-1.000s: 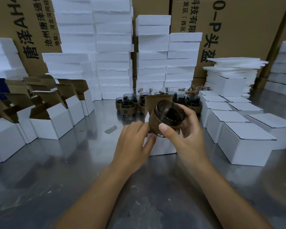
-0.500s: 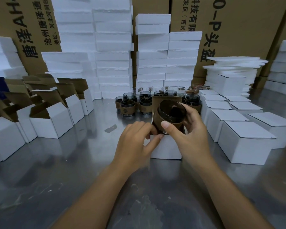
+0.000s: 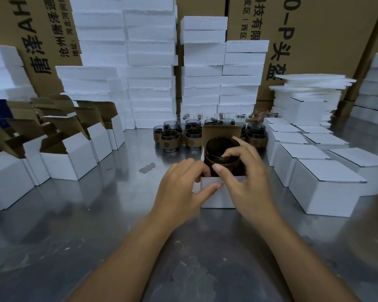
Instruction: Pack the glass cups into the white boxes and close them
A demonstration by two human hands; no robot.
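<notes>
Currently the right hand (image 3: 247, 177) is clamped on a glass cup (image 3: 222, 152), thumb on the near side of its brown sleeve and fingers over the far rim. The cup sits partway into the white box (image 3: 214, 196), tilted slightly toward the viewer. The left hand (image 3: 181, 184) steadies this box, thumb pressed on the near wall and fingers at the left edge; whether they pinch the wall cannot be told.

Handling note: the cup is probably rigid, fragile and smooth at the bare rim. Grip on the sleeve (it likely offers better friction) and lower without striking the box walls. The brown lid flap (image 3: 222, 131) stands upright behind the cup and remains to be closed.

Beyond, more glass cups (image 3: 179, 136) wait on the metal table (image 3: 96, 225). Open boxes (image 3: 74, 158) stand at left, closed boxes (image 3: 327, 182) at right.
</notes>
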